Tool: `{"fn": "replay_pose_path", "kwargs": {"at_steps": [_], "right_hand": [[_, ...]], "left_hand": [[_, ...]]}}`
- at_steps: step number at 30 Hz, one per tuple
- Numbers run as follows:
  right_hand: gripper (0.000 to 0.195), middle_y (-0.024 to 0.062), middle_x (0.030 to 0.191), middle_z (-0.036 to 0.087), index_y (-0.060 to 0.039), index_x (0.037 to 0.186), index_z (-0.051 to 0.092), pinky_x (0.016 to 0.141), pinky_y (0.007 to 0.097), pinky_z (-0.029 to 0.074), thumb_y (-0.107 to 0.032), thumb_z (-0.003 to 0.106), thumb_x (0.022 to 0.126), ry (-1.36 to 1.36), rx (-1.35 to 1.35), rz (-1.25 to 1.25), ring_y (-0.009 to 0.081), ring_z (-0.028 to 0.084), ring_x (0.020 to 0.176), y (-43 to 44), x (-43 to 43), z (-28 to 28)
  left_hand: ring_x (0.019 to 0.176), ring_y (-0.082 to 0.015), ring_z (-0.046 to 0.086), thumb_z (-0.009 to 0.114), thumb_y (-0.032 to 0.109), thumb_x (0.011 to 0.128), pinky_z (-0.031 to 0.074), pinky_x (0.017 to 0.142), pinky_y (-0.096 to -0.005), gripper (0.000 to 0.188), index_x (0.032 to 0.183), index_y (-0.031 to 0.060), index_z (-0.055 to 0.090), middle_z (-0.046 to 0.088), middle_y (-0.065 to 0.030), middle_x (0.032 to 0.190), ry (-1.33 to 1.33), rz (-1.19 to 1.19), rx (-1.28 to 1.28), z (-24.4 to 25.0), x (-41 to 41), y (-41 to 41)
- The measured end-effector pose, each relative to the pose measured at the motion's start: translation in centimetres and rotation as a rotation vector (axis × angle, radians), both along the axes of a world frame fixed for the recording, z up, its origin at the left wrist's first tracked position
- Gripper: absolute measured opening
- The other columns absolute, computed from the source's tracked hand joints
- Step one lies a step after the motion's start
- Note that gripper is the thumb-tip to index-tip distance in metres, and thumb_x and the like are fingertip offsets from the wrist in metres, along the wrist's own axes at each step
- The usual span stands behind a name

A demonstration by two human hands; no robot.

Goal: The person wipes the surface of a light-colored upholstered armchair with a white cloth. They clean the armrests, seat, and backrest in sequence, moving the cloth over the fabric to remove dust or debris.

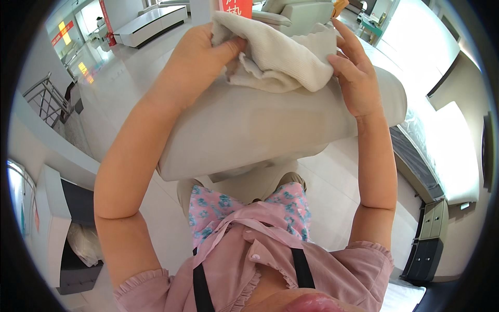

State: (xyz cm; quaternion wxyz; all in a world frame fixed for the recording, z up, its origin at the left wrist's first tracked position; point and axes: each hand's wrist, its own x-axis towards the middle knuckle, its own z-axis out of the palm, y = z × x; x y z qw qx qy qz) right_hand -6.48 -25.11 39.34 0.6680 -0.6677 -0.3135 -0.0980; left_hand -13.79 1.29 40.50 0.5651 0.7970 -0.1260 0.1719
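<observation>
Both hands hold a cream ribbed cloth (288,54), bunched and folded, at the top middle of the head view. My left hand (202,58) grips its left end, with the thumb on top. My right hand (354,70) pinches the cloth's right edge between thumb and fingers. Directly beneath the cloth lies a padded beige furniture piece (234,128), perhaps a sofa back or armrest, with a smooth cover. Whether the cloth touches it cannot be told.
A low white cabinet (152,25) and a beige armchair (308,15) stand beyond. To the right are a plastic-wrapped mattress (417,144) and a drawer chest (430,222). Metal railings (46,97) and a white cabinet (52,226) are at the left.
</observation>
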Motion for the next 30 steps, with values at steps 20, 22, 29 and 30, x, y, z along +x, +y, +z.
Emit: {"fn": "replay_pose_path", "kwargs": {"at_steps": [20,22,29,30], "right_hand": [[0.038,0.0009,0.106,0.067,-0.0067,0.115,0.067,0.09,0.0261,0.047,-0.026,0.077,0.084,0.06,-0.289,0.227,0.0104,0.06,0.098,-1.4,5.4,0.8],[0.03,0.0001,0.102,0.067,-0.0063,0.11,0.068,0.087,0.0259,0.048,-0.024,0.075,0.087,-0.028,-0.152,0.215,0.0095,0.06,0.093,-1.6,5.8,0.0],[0.016,0.001,0.107,0.068,-0.007,0.099,0.07,0.085,0.0263,0.047,-0.012,0.076,0.084,-0.412,-0.17,-0.061,0.0102,0.06,0.091,-1.7,4.2,1.7],[0.017,0.0021,0.108,0.069,-0.0072,0.1,0.07,0.086,0.026,0.047,-0.011,0.076,0.084,-0.609,-0.169,-0.099,0.0109,0.06,0.09,-2.1,4.3,2.4]], "left_hand": [[0.08,-0.0084,0.055,0.057,0.007,0.097,0.046,0.074,-0.0253,0.017,0.111,0.0039,0.066,0.064,0.0002,0.096,-0.135,-0.151,-0.512,-2.6,0.8,1.4],[0.083,-0.0084,0.056,0.057,0.006,0.096,0.047,0.077,-0.0254,0.019,0.113,0.0038,0.066,0.064,0.0001,0.097,-0.145,-0.163,-0.507,-2.7,1.0,1.5],[0.101,-0.0116,0.06,0.055,-0.004,0.088,0.048,0.087,-0.0258,0.031,0.117,0.0009,0.065,0.066,-0.0044,0.102,-0.24,-0.302,-0.6,-1.5,0.0,1.4],[0.105,-0.0124,0.061,0.055,-0.005,0.086,0.048,0.088,-0.026,0.032,0.116,0.0003,0.066,0.066,-0.0052,0.103,-0.273,-0.337,-0.605,-0.8,-0.5,1.1]]}}
